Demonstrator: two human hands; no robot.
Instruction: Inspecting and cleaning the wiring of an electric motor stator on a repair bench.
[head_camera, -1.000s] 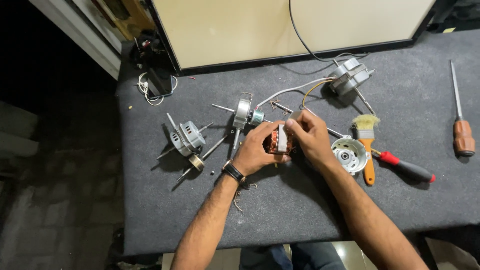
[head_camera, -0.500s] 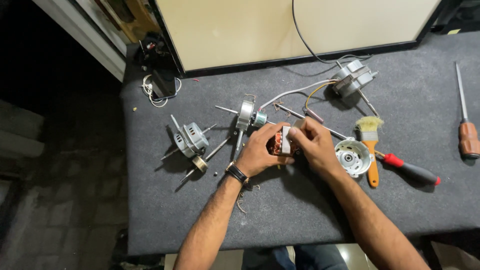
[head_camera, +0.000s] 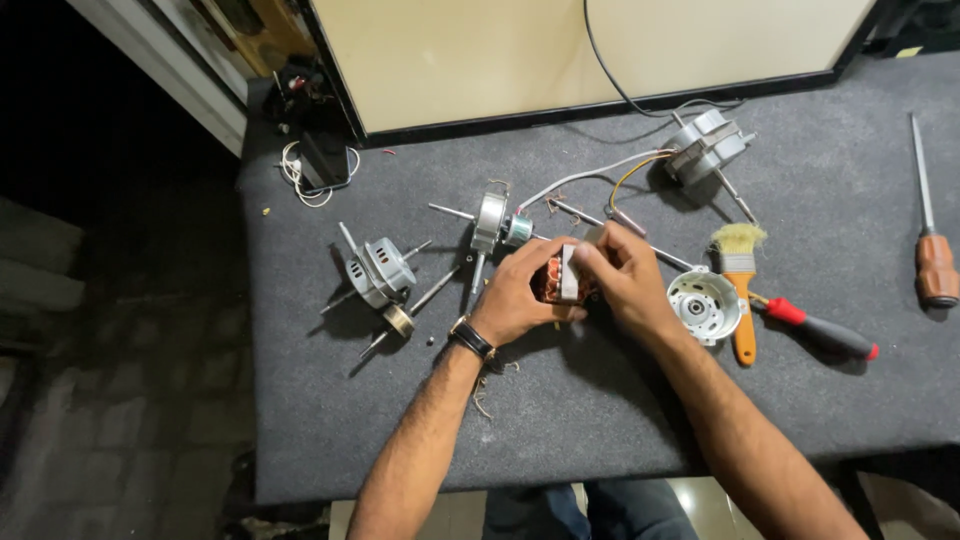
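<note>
Both hands grip one small motor stator (head_camera: 560, 279), a block with copper windings and a pale band across it, just above the grey felt tabletop (head_camera: 560, 420). My left hand (head_camera: 520, 295), with a dark watch at the wrist, cups it from the left. My right hand (head_camera: 625, 275) pinches it from the right, fingers on top. A round silver motor end cap (head_camera: 703, 305) lies just right of my right hand. A rotor with its shaft (head_camera: 490, 225) lies just beyond my left hand.
A small grey motor (head_camera: 378, 272) and a loose shaft (head_camera: 410, 305) lie to the left. Another motor with wires (head_camera: 705, 150) sits at the back right. An orange-handled brush (head_camera: 740, 290), a red-handled screwdriver (head_camera: 815, 328) and a wooden-handled screwdriver (head_camera: 930, 230) lie right. A cream panel (head_camera: 600, 50) stands behind.
Both hands have kept hold of the stator in about the same spot, with the fingers shifting slightly on it. Nothing on the table has moved.
</note>
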